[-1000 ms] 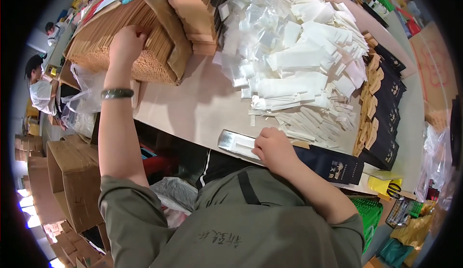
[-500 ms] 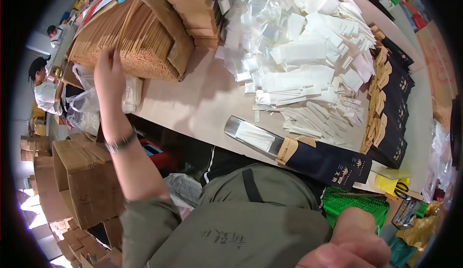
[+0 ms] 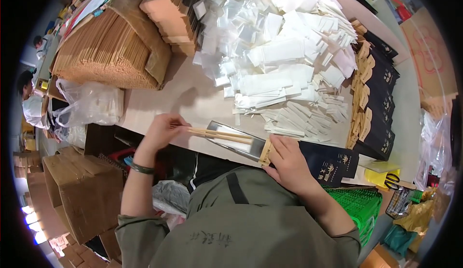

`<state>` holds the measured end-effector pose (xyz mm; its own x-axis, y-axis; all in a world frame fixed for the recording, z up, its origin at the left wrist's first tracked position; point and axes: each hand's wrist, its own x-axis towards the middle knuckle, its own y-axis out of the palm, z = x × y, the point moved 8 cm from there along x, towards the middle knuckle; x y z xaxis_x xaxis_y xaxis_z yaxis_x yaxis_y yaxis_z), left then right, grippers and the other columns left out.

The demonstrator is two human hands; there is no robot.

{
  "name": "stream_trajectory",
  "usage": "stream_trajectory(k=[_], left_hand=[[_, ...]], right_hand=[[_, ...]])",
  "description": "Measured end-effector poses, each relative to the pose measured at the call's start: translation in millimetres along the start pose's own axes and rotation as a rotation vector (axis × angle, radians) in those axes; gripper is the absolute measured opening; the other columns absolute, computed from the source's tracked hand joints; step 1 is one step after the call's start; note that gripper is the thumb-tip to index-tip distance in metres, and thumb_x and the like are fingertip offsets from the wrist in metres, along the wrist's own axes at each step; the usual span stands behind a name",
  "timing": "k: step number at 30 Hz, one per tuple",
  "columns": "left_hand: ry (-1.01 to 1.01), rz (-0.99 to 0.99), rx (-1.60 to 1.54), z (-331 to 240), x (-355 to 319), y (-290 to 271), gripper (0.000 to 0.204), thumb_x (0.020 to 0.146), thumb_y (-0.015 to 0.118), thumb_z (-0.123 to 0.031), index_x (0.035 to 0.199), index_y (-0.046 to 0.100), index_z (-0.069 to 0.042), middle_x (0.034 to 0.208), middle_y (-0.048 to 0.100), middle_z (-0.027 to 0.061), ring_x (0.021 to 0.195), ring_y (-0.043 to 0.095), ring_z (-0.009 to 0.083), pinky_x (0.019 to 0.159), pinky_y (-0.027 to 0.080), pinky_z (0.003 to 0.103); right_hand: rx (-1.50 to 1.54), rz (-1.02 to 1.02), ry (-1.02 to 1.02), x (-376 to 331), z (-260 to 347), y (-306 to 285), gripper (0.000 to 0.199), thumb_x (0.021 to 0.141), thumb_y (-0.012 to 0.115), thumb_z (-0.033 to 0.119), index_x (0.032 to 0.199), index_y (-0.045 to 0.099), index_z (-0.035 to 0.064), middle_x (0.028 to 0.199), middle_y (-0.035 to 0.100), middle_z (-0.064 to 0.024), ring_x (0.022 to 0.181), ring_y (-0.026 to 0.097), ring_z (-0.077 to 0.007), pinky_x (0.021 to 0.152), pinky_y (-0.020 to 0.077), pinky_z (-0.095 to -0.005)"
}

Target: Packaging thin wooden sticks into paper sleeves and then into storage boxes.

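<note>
Pinched in my left hand is a pair of thin wooden chopsticks. Their far ends lie over a shiny metal trough with a white packet inside. The trough's right end meets the kraft-coloured opening of a dark paper sleeve at the table's front edge. My right hand grips that sleeve near its opening, fingers on top and thumb at the near side. A large bundle of similar sticks, partly wrapped in brown paper, lies at the far left.
White and clear packets are heaped across the table's middle. Overlapping dark sleeves line the right side, with scissors near the front corner. Below stand a green basket and a cardboard box. Two people work at the far left.
My left hand has come from the stick bundle toward the trough, now with chopsticks in it. My right hand has moved up from the lower right onto the sleeve. The view has shifted slightly.
</note>
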<state>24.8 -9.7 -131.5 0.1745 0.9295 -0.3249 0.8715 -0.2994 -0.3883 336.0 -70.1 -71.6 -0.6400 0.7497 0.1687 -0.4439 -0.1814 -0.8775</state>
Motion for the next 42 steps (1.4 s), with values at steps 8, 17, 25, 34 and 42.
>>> stream_trajectory(k=[8,17,25,34,42], left_hand=[[0.447,-0.448,0.275,-84.7,-13.4,104.6,0.018,0.078,0.076,-0.002,0.096,0.073,-0.004,0.095,0.064,0.0080,0.089,0.065,0.0230,0.081,0.054,0.032],[0.463,-0.056,0.273,-140.0,-32.1,128.1,0.070,0.075,0.079,-0.016,0.134,0.047,0.000,0.122,0.054,0.0186,0.101,0.060,0.0338,0.089,0.050,0.040],[0.336,-0.040,0.737,-111.8,-4.4,112.8,0.042,0.067,0.081,-0.022,0.098,0.057,-0.006,0.086,0.064,0.0119,0.079,0.065,0.0304,0.069,0.051,0.040],[0.488,0.540,-0.024,-157.5,-49.4,225.3,0.039,0.069,0.069,-0.009,0.106,0.059,0.000,0.100,0.055,0.0226,0.090,0.061,0.0384,0.080,0.051,0.042],[0.251,-0.190,0.437,-71.9,-26.5,119.3,0.051,0.069,0.078,-0.013,0.115,0.059,-0.005,0.095,0.064,0.0143,0.087,0.064,0.0341,0.075,0.052,0.039]], right_hand=[[-0.122,-0.055,0.088,14.8,3.3,-6.8,0.046,0.069,0.081,0.017,0.106,0.061,-0.0003,0.132,0.054,-0.0238,0.117,0.054,-0.0389,0.099,0.0471,-0.0444],[0.019,-0.069,0.055,11.1,-6.5,-17.5,0.043,0.068,0.076,0.013,0.107,0.061,0.0063,0.114,0.058,-0.0188,0.104,0.057,-0.0351,0.088,0.0489,-0.0418],[-0.213,-0.029,0.391,-34.0,-156.5,-133.1,0.030,0.078,0.078,0.026,0.063,0.061,0.0049,0.083,0.061,-0.0114,0.080,0.060,-0.0298,0.069,0.0485,-0.0422],[0.037,0.157,-0.104,-18.4,-36.7,-22.9,0.042,0.073,0.078,0.029,0.099,0.061,0.0010,0.109,0.058,-0.0185,0.101,0.056,-0.0381,0.087,0.0458,-0.0465],[-0.076,0.096,0.584,-23.2,-50.6,-24.5,0.032,0.088,0.067,0.035,0.084,0.061,0.0040,0.075,0.065,-0.0150,0.074,0.064,-0.0370,0.064,0.0500,-0.0465]])
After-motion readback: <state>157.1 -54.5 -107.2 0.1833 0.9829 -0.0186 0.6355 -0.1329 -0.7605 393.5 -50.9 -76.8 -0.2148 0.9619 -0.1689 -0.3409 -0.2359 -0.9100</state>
